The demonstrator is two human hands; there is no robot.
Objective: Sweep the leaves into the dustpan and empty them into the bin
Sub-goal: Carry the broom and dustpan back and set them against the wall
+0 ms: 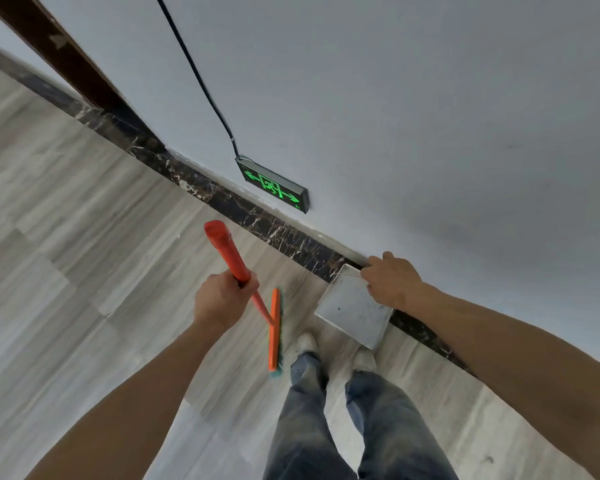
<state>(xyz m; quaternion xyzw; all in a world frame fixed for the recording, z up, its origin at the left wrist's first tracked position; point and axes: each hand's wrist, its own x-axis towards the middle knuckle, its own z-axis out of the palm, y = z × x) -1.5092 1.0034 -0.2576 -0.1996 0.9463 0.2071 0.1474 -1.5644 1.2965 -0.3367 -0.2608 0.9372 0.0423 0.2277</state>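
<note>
my left hand (pixel 222 299) is wrapped around the orange broom handle (pixel 227 252), fingers curled tight on it. the broom head (pixel 275 329) sits on the floor just left of my shoes, its long axis running from my feet toward the skirting. my right hand (pixel 392 280) reaches over the top edge of the dustpan (pixel 352 311) — fingers bent over that rim, though i can't tell how firm the grip is.

taking the dustpan as the landmark: it is a pale square pan, leaning at the dark marbled skirting (pixel 291 237), just ahead of my right shoe (pixel 364 358). the broom head lies to its left, near but not touching, roughly parallel to its left side. so the right hand is the one on the pan; the left one steers the broom.

counted: one broom, one dustpan, two shoes, one green exit sign (pixel 274 185) (low on the wall, beyond and left of the dustpan). leaves — none that i can see. no bin in view either.

i judge the next move needs the pan laid flat, mouth facing the bristles.
</note>
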